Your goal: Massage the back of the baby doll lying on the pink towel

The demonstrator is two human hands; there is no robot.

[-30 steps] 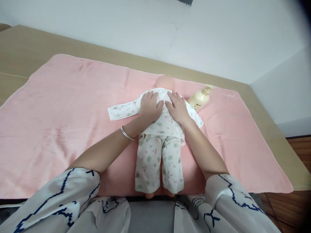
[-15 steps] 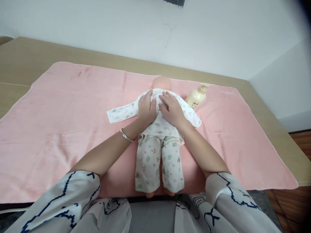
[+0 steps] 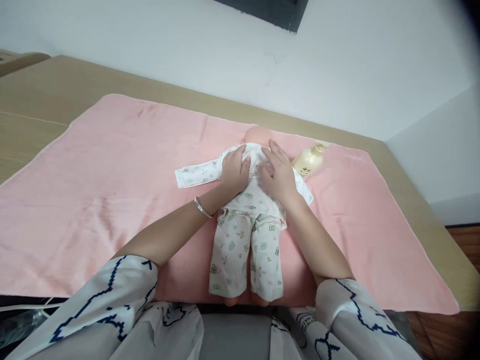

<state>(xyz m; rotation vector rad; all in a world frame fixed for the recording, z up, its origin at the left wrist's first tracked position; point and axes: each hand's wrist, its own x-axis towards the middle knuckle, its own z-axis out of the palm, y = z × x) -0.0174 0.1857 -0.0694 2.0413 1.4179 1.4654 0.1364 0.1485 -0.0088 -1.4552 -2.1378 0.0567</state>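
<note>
A baby doll [image 3: 247, 250] in a white printed top and trousers lies on a pink cloth [image 3: 135, 200], its bald head [image 3: 258, 134] at the far end and its feet toward me. My left hand [image 3: 235, 171] rests on the left side of the doll's upper body, fingers laid on the fabric. Over the right side of the chest is my right hand [image 3: 279, 174], fingers spread and slightly blurred; whether it touches the top I cannot tell. Neither hand grasps anything. The doll's left-side sleeve [image 3: 198, 174] stretches out flat, while the right one is partly covered by my hand.
A cream pump bottle [image 3: 310, 159] lies tilted on the cloth, just right of the doll's shoulder. The wooden table [image 3: 397, 175] shows around the cloth's edges, with a white wall [image 3: 168, 45] behind it. A dark frame [image 3: 277, 15] hangs on the wall.
My right hand has lifted and shifted slightly, its fingers more raised and spread. My left hand stays on the doll. The view has tilted a little, showing more of the dark frame.
</note>
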